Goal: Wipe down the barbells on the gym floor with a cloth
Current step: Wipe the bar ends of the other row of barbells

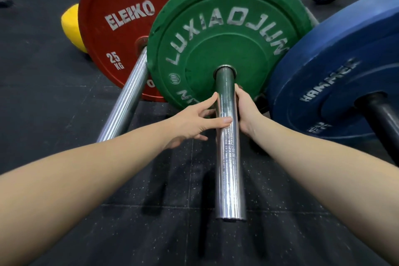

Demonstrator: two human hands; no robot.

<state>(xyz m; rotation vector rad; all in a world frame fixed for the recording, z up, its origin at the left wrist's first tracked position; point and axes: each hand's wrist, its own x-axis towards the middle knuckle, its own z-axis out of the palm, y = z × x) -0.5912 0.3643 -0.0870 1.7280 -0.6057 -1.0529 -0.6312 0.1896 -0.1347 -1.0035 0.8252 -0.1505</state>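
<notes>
Loosely, open left hand (194, 121) and open right hand (246, 110) touch the barbell sleeve (230, 157), which could roll and pinch them.

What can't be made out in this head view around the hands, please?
Head view:
- Right hand: fingers pass behind the chrome barbell sleeve, so its grip is unclear.
- Cloth: none shows; one could sit behind that sleeve.
- Green rubber weight plate: lower lettering partly covered by that sleeve.
- Blue rubber weight plate: cut off by the right edge.
- Yellow rounded object: mostly behind the red weight plate.
</notes>
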